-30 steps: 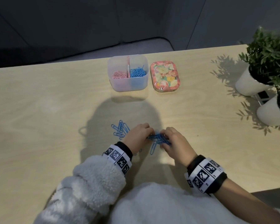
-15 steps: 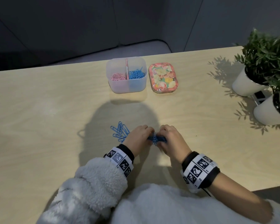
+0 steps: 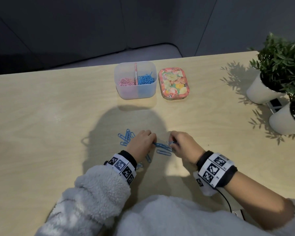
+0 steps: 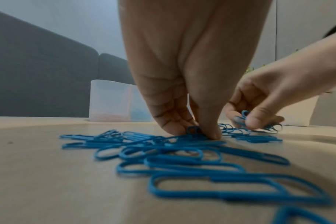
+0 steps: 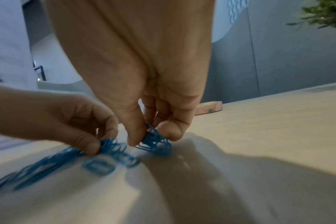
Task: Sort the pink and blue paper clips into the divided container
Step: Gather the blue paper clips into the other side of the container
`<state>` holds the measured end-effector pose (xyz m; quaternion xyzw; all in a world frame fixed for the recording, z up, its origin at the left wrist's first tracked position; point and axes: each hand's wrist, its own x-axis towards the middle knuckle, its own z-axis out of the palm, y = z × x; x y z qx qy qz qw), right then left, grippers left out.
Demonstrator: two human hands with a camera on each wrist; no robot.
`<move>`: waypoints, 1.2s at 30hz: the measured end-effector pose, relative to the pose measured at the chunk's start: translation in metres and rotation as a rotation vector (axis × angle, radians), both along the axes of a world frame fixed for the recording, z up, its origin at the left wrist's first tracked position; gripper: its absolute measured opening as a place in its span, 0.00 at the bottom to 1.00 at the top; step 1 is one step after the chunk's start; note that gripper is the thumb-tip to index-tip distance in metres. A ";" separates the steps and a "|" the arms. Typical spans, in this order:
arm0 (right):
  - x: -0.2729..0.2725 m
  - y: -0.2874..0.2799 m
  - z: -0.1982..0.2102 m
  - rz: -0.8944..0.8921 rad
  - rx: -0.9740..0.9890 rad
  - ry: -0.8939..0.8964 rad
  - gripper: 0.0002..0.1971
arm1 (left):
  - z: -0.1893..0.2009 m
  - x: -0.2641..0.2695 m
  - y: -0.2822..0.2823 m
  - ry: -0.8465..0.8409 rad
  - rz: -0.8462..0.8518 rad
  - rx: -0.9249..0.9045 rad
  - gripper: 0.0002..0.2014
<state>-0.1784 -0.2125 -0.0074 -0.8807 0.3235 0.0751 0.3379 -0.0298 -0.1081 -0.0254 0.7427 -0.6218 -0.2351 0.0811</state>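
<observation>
**Blue clips left to gather; pink side looks done**

Both hands sit low at frame centre. Our left hand (image 3: 142,143) pinches a blue clip against the table (image 3: 41,125); our right hand (image 3: 183,144) has thumb and fingers curled round a small bunch of blue clips (image 5: 156,144).

Largest first: the divided container (image 3: 135,92) stands upper centre, its long axis running left-right across the frame, pink clips (image 3: 125,81) in the left compartment and blue ones in the right. We judge the pink finished, since none show on the table.

What remains is the loose blue paper clips (image 3: 127,136) scattered under and left of our hands, lying flat and pointing every way; one clip (image 3: 163,152) below the hands lies roughly left-right.
</observation>
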 end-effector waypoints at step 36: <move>0.052 -0.038 0.047 -0.239 0.065 -0.382 0.11 | 0.079 0.100 -0.128 -0.050 0.464 -0.199 0.11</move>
